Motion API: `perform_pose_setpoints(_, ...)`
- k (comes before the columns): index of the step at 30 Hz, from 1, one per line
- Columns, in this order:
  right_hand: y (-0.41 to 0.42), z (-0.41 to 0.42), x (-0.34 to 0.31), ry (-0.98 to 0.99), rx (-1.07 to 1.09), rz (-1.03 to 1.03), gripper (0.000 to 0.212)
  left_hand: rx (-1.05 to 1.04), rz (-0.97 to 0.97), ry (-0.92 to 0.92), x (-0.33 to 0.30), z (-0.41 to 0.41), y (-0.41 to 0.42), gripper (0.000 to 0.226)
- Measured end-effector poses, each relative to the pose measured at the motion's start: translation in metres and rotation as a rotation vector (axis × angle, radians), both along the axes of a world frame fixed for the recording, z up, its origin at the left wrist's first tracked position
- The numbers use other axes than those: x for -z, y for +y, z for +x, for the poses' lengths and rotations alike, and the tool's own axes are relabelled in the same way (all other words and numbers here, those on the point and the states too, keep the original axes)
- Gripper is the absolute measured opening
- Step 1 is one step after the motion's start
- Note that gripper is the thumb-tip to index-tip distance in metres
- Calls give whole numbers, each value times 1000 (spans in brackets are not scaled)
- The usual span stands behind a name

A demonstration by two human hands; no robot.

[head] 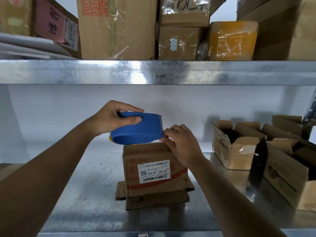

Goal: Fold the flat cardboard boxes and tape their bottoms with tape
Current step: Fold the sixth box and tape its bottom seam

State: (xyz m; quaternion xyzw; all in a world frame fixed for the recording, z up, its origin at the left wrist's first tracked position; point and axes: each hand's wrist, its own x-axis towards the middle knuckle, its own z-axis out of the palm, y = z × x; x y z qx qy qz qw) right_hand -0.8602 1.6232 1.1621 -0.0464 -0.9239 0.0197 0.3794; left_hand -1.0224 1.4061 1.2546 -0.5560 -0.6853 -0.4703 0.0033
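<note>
A small brown cardboard box (154,170) with a white barcode label stands upside down on the metal shelf (82,194), its flaps splayed out at the base. My left hand (112,118) grips a blue tape dispenser (136,130) just above the box's upper face. A bit of yellow roll shows at the dispenser's left end. My right hand (182,144) is at the dispenser's cutter end, its fingertips pinching there over the box's top right edge; the tape itself is too thin to make out.
Two open cardboard boxes (234,146) (290,173) stand on the shelf at the right. A steel shelf beam (153,72) crosses overhead, with several stacked taped cartons (118,28) above it. A white wall backs the shelf.
</note>
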Motion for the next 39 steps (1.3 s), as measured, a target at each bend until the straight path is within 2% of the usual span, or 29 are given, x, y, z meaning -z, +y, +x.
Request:
perform_pose_setpoints(6, -2, 2, 5, -64, -46, -201, 6, 71, -39, 75, 7, 1, -5, 40)
perform_pose_setpoints(8, -2, 0, 7, -53, -73, -298, 8, 74, -7, 74, 8, -2, -8, 41)
perform_pose_setpoints(12, -4, -2, 3, -51, -163, -686, 20, 88, 20, 63, 10, -2, -9, 41)
perform_pose_setpoints(14, -4, -3, -2, -68, -165, -751, 25, 78, 27, 49, 10, -1, -6, 41)
perform_pose_setpoints(20, -3, -7, -8, -184, -114, -779, 27, 25, 12, 13, 2, 2, 1, 34)
perform_pose_setpoints(30, 10, -3, -9, -292, -139, -863, 29, 8, 10, 17, -1, -10, -18, 39)
perform_pose_setpoints(34, 15, -3, -7, -274, -142, -896, 27, -30, -3, -3, 1, -23, -38, 42)
perform_pose_setpoints(39, 12, -7, -4, -248, -108, -840, 28, -89, -23, -38, 9, -32, -65, 39)
